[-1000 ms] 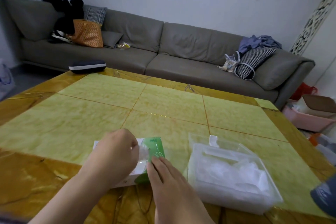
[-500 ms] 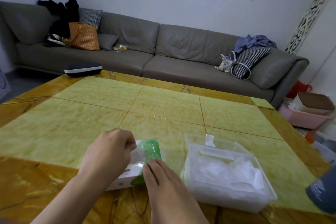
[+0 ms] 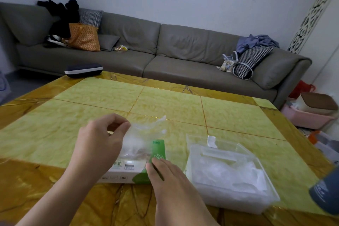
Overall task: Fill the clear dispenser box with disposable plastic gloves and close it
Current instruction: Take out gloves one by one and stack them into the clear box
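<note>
The left hand (image 3: 99,139) has lifted off the carton (image 3: 128,167), pinching a glove (image 3: 145,132) now drawn up clear of it; the right hand (image 3: 165,176) stays flat on the carton's green end. The dispenser (image 3: 229,174) sits open just right, already part filled; the glove goes there next, I'd say.

yellow table (image 3: 229,115), glove carton (image 3: 128,170), dispenser box (image 3: 229,202)

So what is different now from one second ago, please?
The left hand has lifted off the green and white carton, pinching clear plastic gloves and drawing them up out of it. The right hand still rests flat on the carton's green end. The clear dispenser box stays open, partly filled, beside it.
</note>
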Motion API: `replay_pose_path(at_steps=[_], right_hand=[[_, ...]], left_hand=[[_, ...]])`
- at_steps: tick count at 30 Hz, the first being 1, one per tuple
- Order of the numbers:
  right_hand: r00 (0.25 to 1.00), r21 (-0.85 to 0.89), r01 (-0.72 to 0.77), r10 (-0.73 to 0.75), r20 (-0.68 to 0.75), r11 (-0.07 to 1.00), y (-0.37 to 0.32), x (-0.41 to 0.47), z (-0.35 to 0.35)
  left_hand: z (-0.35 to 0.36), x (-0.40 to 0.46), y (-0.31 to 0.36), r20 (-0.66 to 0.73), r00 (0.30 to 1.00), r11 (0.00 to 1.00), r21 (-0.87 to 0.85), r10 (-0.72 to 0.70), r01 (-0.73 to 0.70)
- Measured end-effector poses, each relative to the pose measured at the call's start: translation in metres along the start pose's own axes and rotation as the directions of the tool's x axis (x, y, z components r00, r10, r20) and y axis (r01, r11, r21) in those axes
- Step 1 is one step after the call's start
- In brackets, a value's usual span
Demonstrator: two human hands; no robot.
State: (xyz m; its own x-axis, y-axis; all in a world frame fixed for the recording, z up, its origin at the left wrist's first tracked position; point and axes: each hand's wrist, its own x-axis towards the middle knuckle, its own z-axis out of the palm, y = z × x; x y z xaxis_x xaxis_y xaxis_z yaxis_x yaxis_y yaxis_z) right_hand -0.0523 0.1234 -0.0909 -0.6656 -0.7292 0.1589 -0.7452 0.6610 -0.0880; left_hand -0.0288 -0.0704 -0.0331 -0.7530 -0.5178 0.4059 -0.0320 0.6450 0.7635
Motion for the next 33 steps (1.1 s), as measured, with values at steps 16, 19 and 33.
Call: replay_pose_path(at_steps=[16, 19, 33], right_hand=[[0.988, -0.03, -0.04, 0.044, 0.149, 0.999, -0.007, -0.002, 0.004], [0.986, 0.205, -0.099, 0.068, 0.15, 0.974, -0.01, -0.001, -0.017], [0.82, 0.991, -0.068, 0.572, -0.01, 0.114, 0.024, -0.013, -0.079]], left_hand=[[0.022, -0.012, 0.014, 0.225, 0.974, 0.969, -0.234, -0.024, 0.079], [0.021, -0.014, 0.026, 0.364, 0.92, 0.691, -0.628, -0.144, 0.357], [0.034, -0.029, 0.037, 0.804, 0.58, 0.287, -0.59, 0.131, 0.754]])
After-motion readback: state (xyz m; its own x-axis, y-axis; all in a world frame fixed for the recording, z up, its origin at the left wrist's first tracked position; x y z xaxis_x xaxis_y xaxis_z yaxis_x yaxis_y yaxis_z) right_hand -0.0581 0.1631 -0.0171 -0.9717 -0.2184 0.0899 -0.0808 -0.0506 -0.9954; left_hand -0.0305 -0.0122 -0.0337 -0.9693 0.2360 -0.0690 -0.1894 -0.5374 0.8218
